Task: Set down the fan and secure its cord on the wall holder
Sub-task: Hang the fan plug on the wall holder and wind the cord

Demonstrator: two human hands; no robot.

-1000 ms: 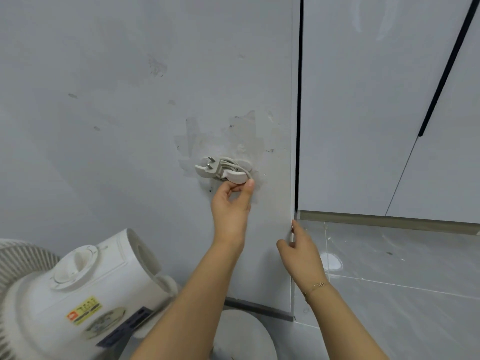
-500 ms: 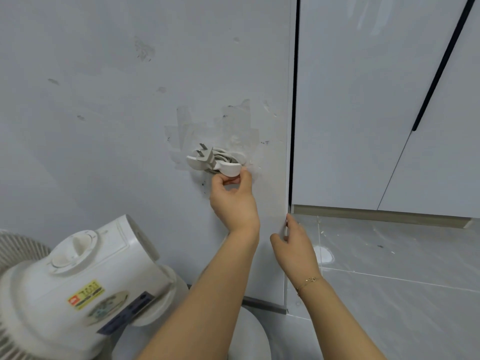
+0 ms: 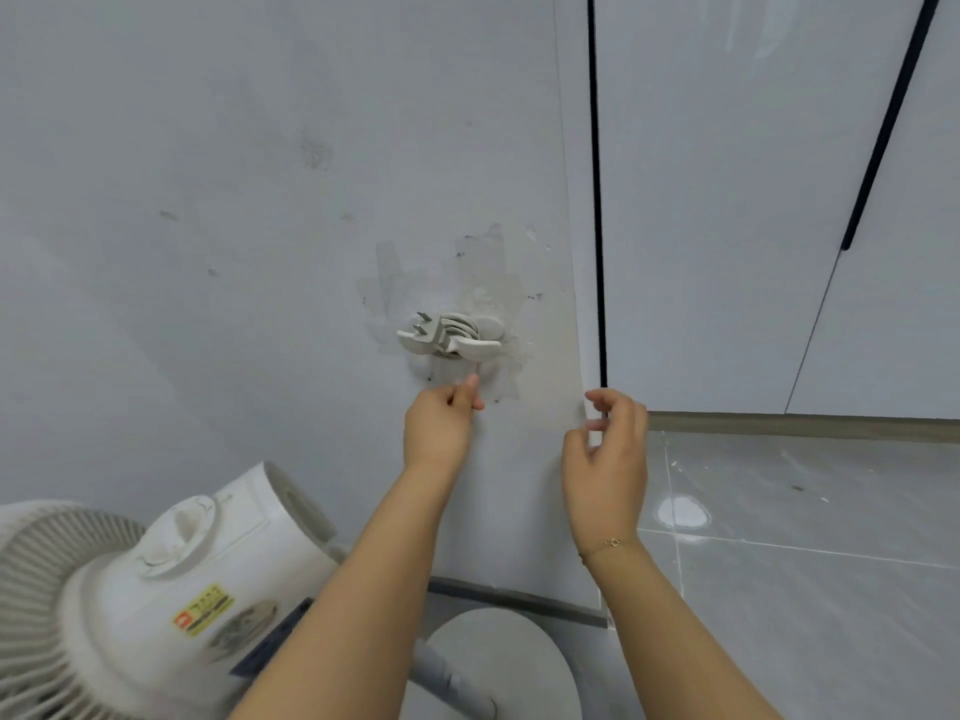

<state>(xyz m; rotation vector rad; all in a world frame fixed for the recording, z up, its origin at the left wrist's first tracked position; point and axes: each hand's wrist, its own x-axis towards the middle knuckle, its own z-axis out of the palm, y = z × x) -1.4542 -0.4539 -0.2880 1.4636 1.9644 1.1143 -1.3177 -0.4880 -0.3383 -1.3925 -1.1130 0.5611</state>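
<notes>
White plastic makes up the wall holder (image 3: 470,348), a small hook stuck to the grey wall (image 3: 208,200) close to the wall's right edge, over a patch of scuffed, peeled paint. The cord (image 3: 460,327) is coiled in several loops on the holder, and its plug (image 3: 428,332) juts out to the left with the two metal prongs pointing up and left.

Just below the holder, the left hand (image 3: 439,426) hovers with its fingers curled loosely toward the palm and the thumb tip raised toward the hook; it grasps nothing and is apart from the holder. The right hand (image 3: 608,449) is at the wall's right edge, fingers bent and slightly spread, holding nothing; whether its fingertips touch the edge cannot be told. A thin bracelet (image 3: 610,544) circles that wrist.

The fan (image 3: 171,589) stands at the foot of the wall near its lower left, its white motor housing tilted, with a yellow sticker on it and the grille at the frame's left edge. Its round base (image 3: 514,662) sits on the grey tiled floor (image 3: 831,589) between the forearms.
</notes>
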